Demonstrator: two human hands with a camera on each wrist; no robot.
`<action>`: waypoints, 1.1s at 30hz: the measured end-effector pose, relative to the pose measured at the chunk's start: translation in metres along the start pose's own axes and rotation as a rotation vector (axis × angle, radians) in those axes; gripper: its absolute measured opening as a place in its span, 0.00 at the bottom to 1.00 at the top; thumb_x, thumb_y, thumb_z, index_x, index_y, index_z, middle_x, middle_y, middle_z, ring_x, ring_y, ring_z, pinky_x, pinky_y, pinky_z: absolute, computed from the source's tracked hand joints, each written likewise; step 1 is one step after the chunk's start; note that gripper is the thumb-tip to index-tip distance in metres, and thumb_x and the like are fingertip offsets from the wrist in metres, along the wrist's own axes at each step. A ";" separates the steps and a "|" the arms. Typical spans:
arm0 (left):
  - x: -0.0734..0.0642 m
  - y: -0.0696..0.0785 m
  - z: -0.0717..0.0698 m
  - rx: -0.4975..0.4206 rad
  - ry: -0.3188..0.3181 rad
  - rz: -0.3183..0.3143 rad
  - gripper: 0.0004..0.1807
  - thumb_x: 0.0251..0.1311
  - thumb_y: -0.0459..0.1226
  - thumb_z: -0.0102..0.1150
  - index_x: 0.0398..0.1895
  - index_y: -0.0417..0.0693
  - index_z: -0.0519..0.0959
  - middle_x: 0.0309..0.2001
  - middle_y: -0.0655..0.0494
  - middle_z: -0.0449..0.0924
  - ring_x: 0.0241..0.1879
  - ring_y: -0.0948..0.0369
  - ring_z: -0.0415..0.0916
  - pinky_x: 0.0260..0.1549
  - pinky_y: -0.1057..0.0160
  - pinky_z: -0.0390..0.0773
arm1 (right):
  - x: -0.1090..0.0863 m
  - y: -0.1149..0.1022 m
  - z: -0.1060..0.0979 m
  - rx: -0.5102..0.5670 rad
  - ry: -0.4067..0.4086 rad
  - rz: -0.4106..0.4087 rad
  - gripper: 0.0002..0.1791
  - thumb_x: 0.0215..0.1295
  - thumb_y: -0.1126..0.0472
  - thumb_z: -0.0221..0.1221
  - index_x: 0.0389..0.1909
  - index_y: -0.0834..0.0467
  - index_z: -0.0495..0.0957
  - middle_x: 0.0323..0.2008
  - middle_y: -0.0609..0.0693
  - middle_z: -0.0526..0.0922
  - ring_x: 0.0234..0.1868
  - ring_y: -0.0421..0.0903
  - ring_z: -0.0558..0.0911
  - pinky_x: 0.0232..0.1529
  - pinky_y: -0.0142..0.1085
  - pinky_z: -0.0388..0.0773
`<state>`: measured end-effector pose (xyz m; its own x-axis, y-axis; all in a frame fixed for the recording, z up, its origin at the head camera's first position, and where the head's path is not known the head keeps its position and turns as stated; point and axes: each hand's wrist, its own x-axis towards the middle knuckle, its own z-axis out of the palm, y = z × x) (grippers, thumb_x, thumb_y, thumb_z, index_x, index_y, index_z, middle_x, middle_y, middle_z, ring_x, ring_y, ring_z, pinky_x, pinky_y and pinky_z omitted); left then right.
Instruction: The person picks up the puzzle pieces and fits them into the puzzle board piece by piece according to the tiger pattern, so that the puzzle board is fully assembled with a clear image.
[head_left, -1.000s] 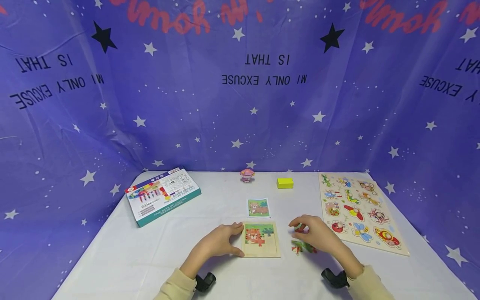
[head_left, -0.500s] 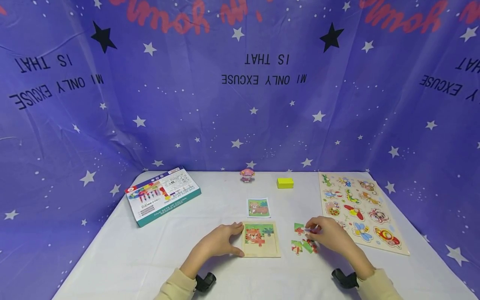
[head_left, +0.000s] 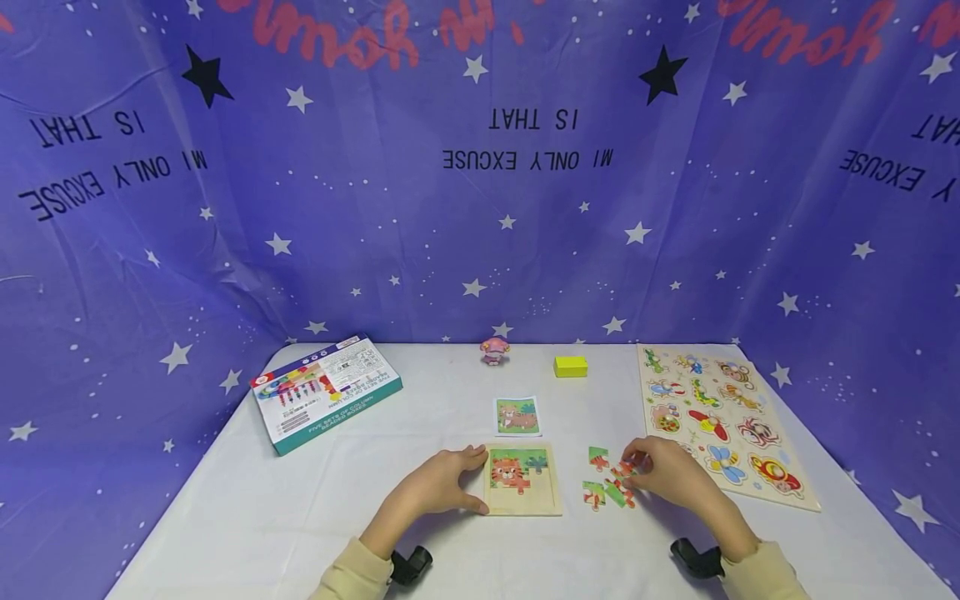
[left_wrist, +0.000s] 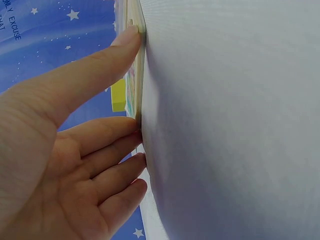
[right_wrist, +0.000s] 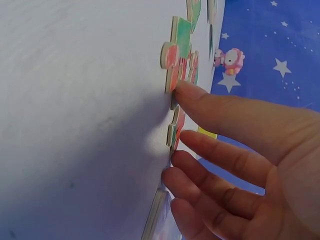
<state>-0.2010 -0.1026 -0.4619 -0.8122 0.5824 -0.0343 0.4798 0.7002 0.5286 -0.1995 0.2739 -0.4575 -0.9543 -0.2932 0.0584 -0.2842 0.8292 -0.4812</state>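
Several puzzle pieces lie beside the curved right hand.

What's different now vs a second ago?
The right hand moved to the person's right, away from the puzzle tray. The green-and-red piece that was at its fingertips now lies uncovered on the table; the fingertips are at other loose pieces, grip unclear. Unchanged: left hand at the tray's left edge, the fitted tiger face, the picture card.

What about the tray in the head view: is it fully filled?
No, the tray is bare along its near side, and loose pieces lie to its right.
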 end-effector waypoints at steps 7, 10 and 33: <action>0.000 0.001 -0.001 0.002 -0.001 0.004 0.47 0.43 0.50 0.75 0.65 0.36 0.70 0.67 0.47 0.67 0.67 0.50 0.62 0.65 0.52 0.63 | 0.001 0.002 0.000 0.036 -0.016 -0.019 0.15 0.46 0.61 0.74 0.34 0.57 0.79 0.26 0.44 0.76 0.26 0.39 0.71 0.25 0.31 0.69; 0.000 0.001 -0.001 0.006 -0.001 0.001 0.47 0.42 0.50 0.75 0.65 0.36 0.70 0.67 0.47 0.67 0.67 0.50 0.62 0.65 0.52 0.63 | 0.001 0.004 0.000 0.051 -0.022 -0.034 0.14 0.47 0.62 0.73 0.33 0.57 0.79 0.25 0.44 0.75 0.26 0.39 0.70 0.25 0.31 0.69; -0.001 0.000 0.000 -0.016 -0.003 -0.010 0.47 0.42 0.50 0.75 0.65 0.37 0.70 0.67 0.47 0.67 0.67 0.49 0.63 0.65 0.51 0.63 | 0.004 -0.001 0.002 0.082 -0.022 0.003 0.19 0.46 0.63 0.73 0.40 0.61 0.78 0.30 0.48 0.76 0.30 0.43 0.72 0.27 0.32 0.71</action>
<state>-0.2002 -0.1027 -0.4620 -0.8159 0.5766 -0.0425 0.4661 0.6996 0.5416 -0.2025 0.2716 -0.4584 -0.9526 -0.3020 0.0381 -0.2721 0.7886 -0.5514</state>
